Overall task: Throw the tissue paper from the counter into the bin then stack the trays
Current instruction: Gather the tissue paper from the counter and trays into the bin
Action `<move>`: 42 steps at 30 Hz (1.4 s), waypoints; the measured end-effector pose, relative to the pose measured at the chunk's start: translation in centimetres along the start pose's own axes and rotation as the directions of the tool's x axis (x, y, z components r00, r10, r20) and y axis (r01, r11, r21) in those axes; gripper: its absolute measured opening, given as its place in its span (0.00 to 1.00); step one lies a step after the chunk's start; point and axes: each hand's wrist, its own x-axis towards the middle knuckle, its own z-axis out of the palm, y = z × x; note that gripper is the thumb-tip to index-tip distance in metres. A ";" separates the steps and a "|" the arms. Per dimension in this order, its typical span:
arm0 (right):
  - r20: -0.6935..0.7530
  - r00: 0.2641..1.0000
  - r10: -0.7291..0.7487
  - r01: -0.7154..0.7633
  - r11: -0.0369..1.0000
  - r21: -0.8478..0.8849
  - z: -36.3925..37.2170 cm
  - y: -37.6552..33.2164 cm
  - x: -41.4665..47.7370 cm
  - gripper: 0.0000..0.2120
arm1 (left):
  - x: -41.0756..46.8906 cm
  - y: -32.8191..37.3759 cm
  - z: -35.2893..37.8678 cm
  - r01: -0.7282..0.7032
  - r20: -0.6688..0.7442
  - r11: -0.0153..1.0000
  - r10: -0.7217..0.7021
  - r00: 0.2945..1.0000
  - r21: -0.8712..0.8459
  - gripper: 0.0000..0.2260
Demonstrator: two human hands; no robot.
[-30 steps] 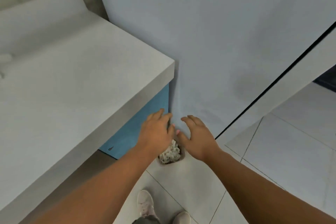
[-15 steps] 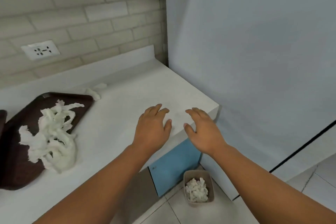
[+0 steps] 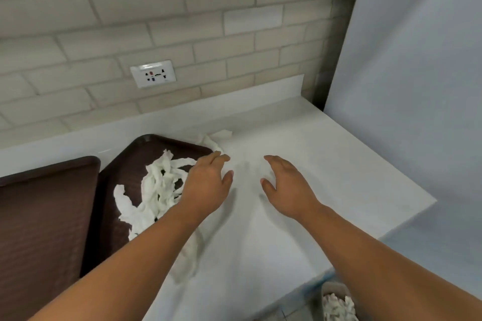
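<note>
A heap of white tissue paper (image 3: 154,190) lies on a dark brown tray (image 3: 122,164) on the white counter (image 3: 326,169), partly hidden under my left forearm. A smaller tissue piece (image 3: 216,139) lies at the tray's far right corner. My left hand (image 3: 206,182) hovers open over the tray's right edge, beside the heap. My right hand (image 3: 287,185) is open and empty above the bare counter. A second brown tray (image 3: 44,216) lies at the left. The small bin (image 3: 336,300) with tissue in it stands on the floor at the lower right.
A brick wall with a white power socket (image 3: 153,77) runs behind the counter. A pale blue panel (image 3: 417,73) closes off the right side. The counter's right end drops off near the bin.
My view has swung up and left from the bin on the floor to the counter. Both open hands have risen from over the bin and now hover above the counter by the tray.
</note>
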 end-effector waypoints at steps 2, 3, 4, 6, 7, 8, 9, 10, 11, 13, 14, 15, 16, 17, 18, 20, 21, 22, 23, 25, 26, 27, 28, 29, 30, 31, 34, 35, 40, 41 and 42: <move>0.023 1.000 0.013 -0.012 1.000 -0.003 1.9 -1.6 2.8 0.30 | 2.0 -3.2 -0.4 0.000 0.001 1.000 0.000 1.000 0.001 0.17; 0.033 0.999 0.018 -0.018 1.000 -0.004 2.8 -2.3 4.1 0.30 | 2.9 -4.7 -0.6 0.005 0.003 1.000 -0.005 1.000 0.002 0.16; 0.039 0.999 0.022 -0.022 1.000 -0.005 3.7 -3.0 5.3 0.30 | 4.0 -6.1 -0.7 0.009 0.008 1.000 -0.009 1.000 0.007 0.16; 0.054 0.998 0.035 -0.034 0.999 -0.003 5.2 -3.9 7.3 0.30 | 6.0 -8.7 -0.6 0.020 0.022 1.000 -0.020 1.000 0.014 0.14; 0.059 0.997 0.048 -0.048 0.999 0.004 5.9 -4.3 8.2 0.30 | 7.0 -9.9 -0.5 0.029 0.026 0.999 -0.029 0.999 0.014 0.12; 0.057 0.996 0.064 -0.065 0.998 0.013 6.4 -4.5 9.2 0.29 | 8.1 -11.0 -0.4 0.036 0.028 0.999 -0.036 0.999 0.024 0.11; 0.054 0.995 0.080 -0.082 0.997 0.019 6.9 -4.6 10.1 0.29 | 9.2 -11.9 -0.2 0.039 0.030 0.998 -0.040 0.999 0.046 0.10; 0.048 0.995 0.090 -0.091 0.996 0.019 7.3 -4.7 11.1 0.28 | 10.4 -12.8 -0.1 0.045 0.038 0.996 -0.048 0.998 0.080 0.10; 0.039 0.995 0.091 -0.092 0.996 0.013 7.6 -4.8 12.1 0.28 | 11.7 -13.5 0.1 0.053 0.051 0.992 -0.060 0.997 0.114 0.10; 0.019 0.996 0.088 -0.088 0.996 0.005 8.1 -4.8 14.2 0.28 | 14.1 -14.6 0.5 0.075 0.093 0.983 -0.092 0.991 0.167 0.12; 0.005 0.996 0.094 -0.094 0.995 0.012 8.3 -4.7 15.2 0.28 | 15.1 -14.9 0.8 0.084 0.121 0.979 -0.108 0.987 0.187 0.13; -0.013 0.994 0.111 -0.111 0.993 0.031 8.5 -4.7 16.2 0.29 | 16.1 -15.2 1.2 0.085 0.150 0.975 -0.117 0.982 0.203 0.15; -0.033 0.990 0.135 -0.133 0.990 0.056 8.6 -4.6 17.1 0.29 | 16.9 -15.4 1.8 0.079 0.174 0.973 -0.118 0.978 0.215 0.16; -0.052 0.986 0.156 -0.152 0.986 0.074 8.8 -4.5 18.1 0.30 | 17.6 -15.6 2.4 0.068 0.192 0.973 -0.111 0.975 0.219 0.18; -0.067 0.983 0.169 -0.163 0.983 0.081 9.0 -4.4 18.9 0.30 | 18.3 -15.7 3.0 0.061 0.209 0.974 -0.108 0.972 0.219 0.19; -0.076 0.985 0.154 -0.150 0.987 0.053 9.6 -4.2 20.4 0.29 | 19.2 -15.9 3.9 0.057 0.239 0.974 -0.111 0.965 0.220 0.19; -0.072 0.989 0.133 -0.131 0.991 0.025 10.0 -4.2 20.8 0.28 | 19.3 -16.0 4.2 0.054 0.246 0.974 -0.108 0.963 0.218 0.18; -0.071 0.992 0.107 -0.108 0.994 -0.004 10.4 -4.2 21.3 0.26 | 19.4 -16.1 4.4 0.043 0.237 0.977 -0.093 0.967 0.210 0.15; -0.066 0.994 0.084 -0.086 0.996 -0.030 10.8 -4.1 21.6 0.25 | 19.5 -16.3 4.4 0.030 0.215 0.982 -0.071 0.974 0.187 0.11; -0.052 0.997 0.058 -0.062 0.996 -0.072 11.4 -4.0 22.1 0.24 | 19.5 -16.6 4.0 0.029 0.156 0.998 -0.038 0.987 0.060 0.07; -0.047 0.998 0.051 -0.055 0.995 -0.088 11.7 -4.0 22.3 0.24 | 19.6 -16.8 3.6 0.035 0.126 0.999 -0.031 0.992 -0.027 0.07; -0.044 0.998 0.045 -0.049 0.994 -0.100 11.9 -3.9 22.5 0.24 | 19.8 -17.0 3.1 0.045 0.102 0.993 -0.034 0.994 -0.108 0.09; -0.039 0.998 0.042 -0.046 0.993 -0.109 12.2 -3.9 22.7 0.24 | 19.8 -17.1 2.5 0.063 0.096 0.984 -0.047 0.994 -0.164 0.10; -0.034 0.999 0.038 -0.042 0.992 -0.117 12.5 -3.9 22.9 0.25 | 19.8 -17.2 1.8 0.091 0.103 0.976 -0.072 0.992 -0.196 0.11; -0.028 0.999 0.033 -0.037 0.992 -0.123 12.8 -4.0 23.1 0.25 | 19.7 -17.4 1.0 0.124 0.110 0.970 -0.102 0.989 -0.211 0.12; -0.026 0.999 0.029 -0.032 0.992 -0.125 13.1 -4.1 23.3 0.26 | 19.6 -17.6 0.4 0.158 0.110 0.962 -0.136 0.985 -0.224 0.13; -0.011 1.000 0.024 -0.026 0.994 -0.104 14.0 -4.8 24.2 0.27 | 18.9 -18.5 -1.4 0.286 0.083 0.925 -0.274 0.958 -0.249 0.15; 0.008 1.000 0.025 -0.024 0.994 -0.109 14.4 -5.1 24.6 0.27 | 18.7 -19.2 -1.7 0.335 0.081 0.904 -0.326 0.942 -0.264 0.15; 0.114 0.992 0.052 -0.025 0.972 -0.233 15.9 -6.5 26.3 0.23 | 17.7 -21.8 -3.4 0.538 0.185 0.756 -0.507 0.841 -0.373 0.21; 0.122 0.991 0.059 -0.028 0.970 -0.240 16.0 -6.6 26.6 0.21 | 17.3 -22.1 -3.7 0.557 0.201 0.735 -0.522 0.829 -0.388 0.19; 0.135 0.988 0.077 -0.042 0.969 -0.244 15.9 -6.7 26.9 0.20 | 16.8 -22.2 -4.0 0.562 0.207 0.726 -0.526 0.825 -0.397 0.16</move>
